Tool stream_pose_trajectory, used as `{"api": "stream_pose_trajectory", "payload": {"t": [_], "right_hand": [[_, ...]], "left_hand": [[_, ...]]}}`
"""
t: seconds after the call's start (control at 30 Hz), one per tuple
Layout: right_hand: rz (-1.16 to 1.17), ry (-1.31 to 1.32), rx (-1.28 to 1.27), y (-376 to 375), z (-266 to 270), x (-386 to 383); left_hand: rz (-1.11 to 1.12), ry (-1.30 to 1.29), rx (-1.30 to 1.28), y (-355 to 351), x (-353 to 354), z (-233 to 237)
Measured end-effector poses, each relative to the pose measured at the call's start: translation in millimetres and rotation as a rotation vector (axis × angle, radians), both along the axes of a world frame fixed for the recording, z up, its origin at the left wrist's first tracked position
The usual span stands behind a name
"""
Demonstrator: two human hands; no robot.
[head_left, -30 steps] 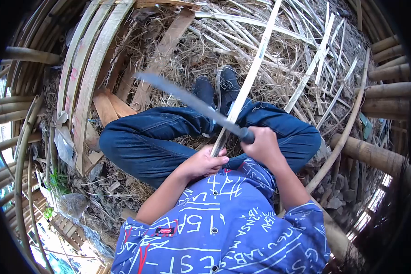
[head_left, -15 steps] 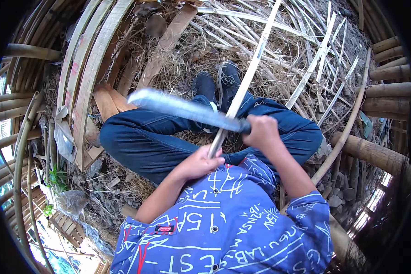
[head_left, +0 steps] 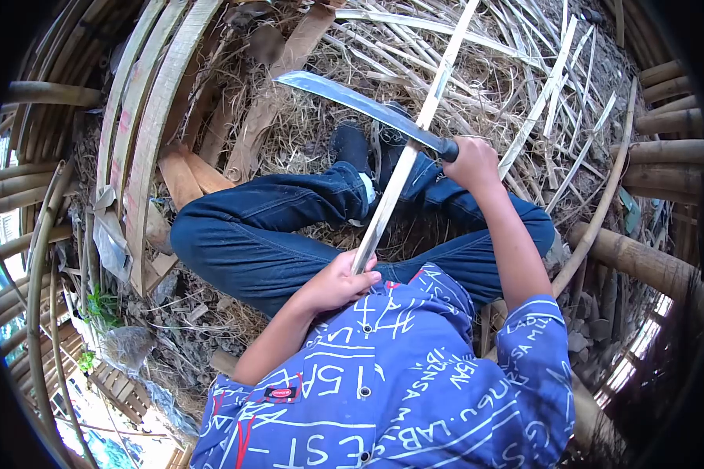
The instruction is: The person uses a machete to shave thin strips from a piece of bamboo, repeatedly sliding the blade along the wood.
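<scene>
A long pale bamboo strip (head_left: 403, 168) runs from my waist up past the top of the view. My left hand (head_left: 343, 283) is closed round its near end, close to my shirt. In my right hand (head_left: 472, 166) is the dark handle of a machete (head_left: 360, 105), whose long, slightly curved blade points to the upper left. The blade crosses the strip near the handle, above my crossed legs, and appears to touch it there.
Split strips and fine shavings (head_left: 477, 86) cover the ground ahead. Several wide planks (head_left: 156, 117) lie at the left, with a plastic scrap (head_left: 111, 242) beside them. Thick bamboo poles (head_left: 637, 262) stand at the right. My shoes (head_left: 352, 146) rest beneath the strip.
My right hand has moved forward and away from me, carrying the machete farther up the strip. The blade, blurred before, now shows sharply. My left hand keeps its hold near my waist.
</scene>
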State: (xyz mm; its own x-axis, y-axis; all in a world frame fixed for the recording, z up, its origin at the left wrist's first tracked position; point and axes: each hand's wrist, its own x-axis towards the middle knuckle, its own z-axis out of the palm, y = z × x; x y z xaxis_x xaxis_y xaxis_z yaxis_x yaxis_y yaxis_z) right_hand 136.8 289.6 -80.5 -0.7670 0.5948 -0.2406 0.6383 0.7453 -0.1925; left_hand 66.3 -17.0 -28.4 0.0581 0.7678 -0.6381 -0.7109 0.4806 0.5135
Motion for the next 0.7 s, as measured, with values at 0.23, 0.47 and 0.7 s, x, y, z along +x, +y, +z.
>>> {"api": "stream_pose_trajectory", "payload": {"t": [0.23, 0.47, 0.7], "right_hand": [[-0.142, -0.029, 0.03, 35.6, -9.1, -19.0], [-0.256, -0.061, 0.121, 102.4, -24.7, -32.7], [-0.318, 0.1, 0.074, 72.4, -18.2, -20.6]], "left_hand": [[-0.085, 0.161, 0.063, -5.2, 6.3, 1.5], [-0.057, 0.083, 0.043, -11.9, 6.0, 5.1], [-0.041, -0.066, -0.006, -9.9, -5.2, 1.3]]}}
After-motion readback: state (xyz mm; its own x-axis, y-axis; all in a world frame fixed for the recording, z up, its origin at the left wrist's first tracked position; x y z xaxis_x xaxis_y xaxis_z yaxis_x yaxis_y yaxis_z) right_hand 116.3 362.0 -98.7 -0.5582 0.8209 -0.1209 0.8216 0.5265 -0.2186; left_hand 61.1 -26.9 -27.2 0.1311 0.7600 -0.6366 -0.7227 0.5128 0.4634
